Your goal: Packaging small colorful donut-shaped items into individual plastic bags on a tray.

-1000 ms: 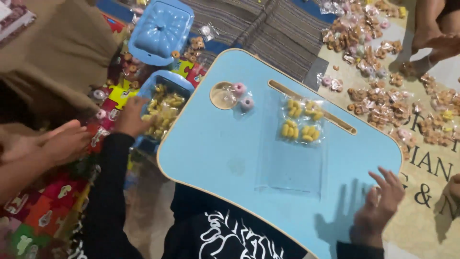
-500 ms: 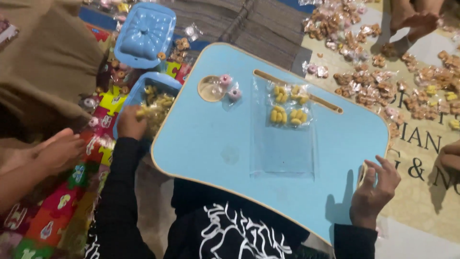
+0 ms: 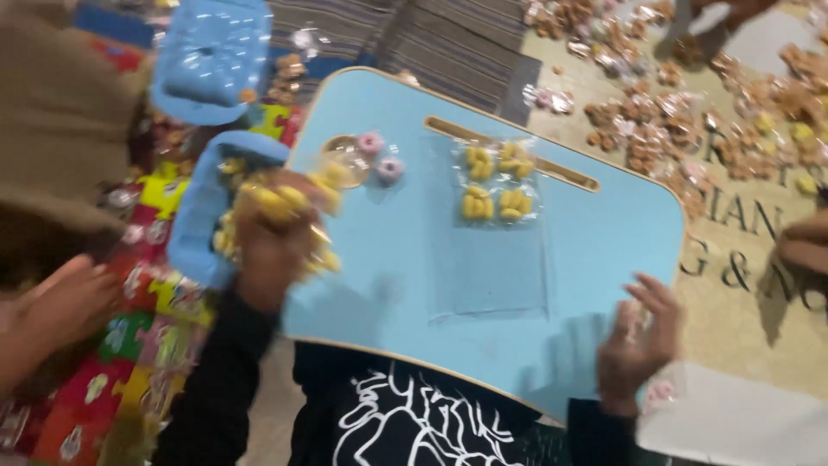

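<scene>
The left hand (image 3: pixel 274 231) clutches glossy yellow candy packets (image 3: pixel 285 200) over the smooth blue lap tray (image 3: pixel 595 233); the right hand (image 3: pixel 636 341) rests spread.

A striped rug (image 3: pixel 448 34) meets a tan floor mat (image 3: pixel 733 285) and bright puzzle mats (image 3: pixel 155 302).

bare lap tray (image 3: pixel 604 224) right of clear bag (image 3: pixel 493 226); 2 pink rings (image 3: pixel 379 155) left.

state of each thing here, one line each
left hand: closed on a handful of yellow pieces, blurred
right hand: open, fingers spread at the tray's near right edge
blue lap tray: flat across the person's lap
clear bag: flat on the tray, yellow pieces in its top part
blue tub: open, yellow pieces inside
blue lid: off, beyond the tub
</scene>
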